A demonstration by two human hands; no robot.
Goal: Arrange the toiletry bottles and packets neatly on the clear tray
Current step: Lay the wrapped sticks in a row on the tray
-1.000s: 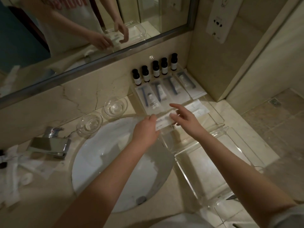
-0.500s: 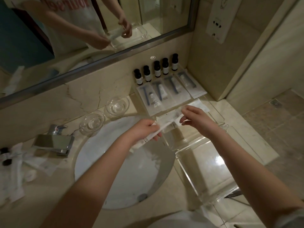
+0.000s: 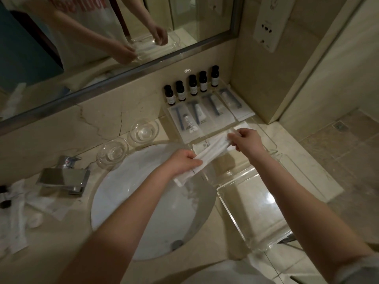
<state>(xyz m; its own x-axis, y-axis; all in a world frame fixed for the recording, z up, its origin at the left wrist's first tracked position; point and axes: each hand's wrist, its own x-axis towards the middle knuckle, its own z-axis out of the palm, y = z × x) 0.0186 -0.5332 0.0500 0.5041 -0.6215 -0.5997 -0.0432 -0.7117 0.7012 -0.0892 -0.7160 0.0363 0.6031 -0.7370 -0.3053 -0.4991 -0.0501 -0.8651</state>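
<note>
The left hand pinches the long white packet by its near end above the sink rim. The right hand has its grip curled tight on the far end, over the clear tray at its front edge. Farther back lie flat packets, then dark bottles.

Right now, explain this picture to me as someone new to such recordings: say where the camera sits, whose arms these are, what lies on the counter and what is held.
No machine here: a person wears one camera on the head, looking down at their own arms. The left hand and right hand hold a long white packet between them, partly over the clear tray. On that tray stand five dark bottles, with flat packets in front. Beside it are a sink, two glass dishes and a faucet. The mirror reflects the person.
</note>
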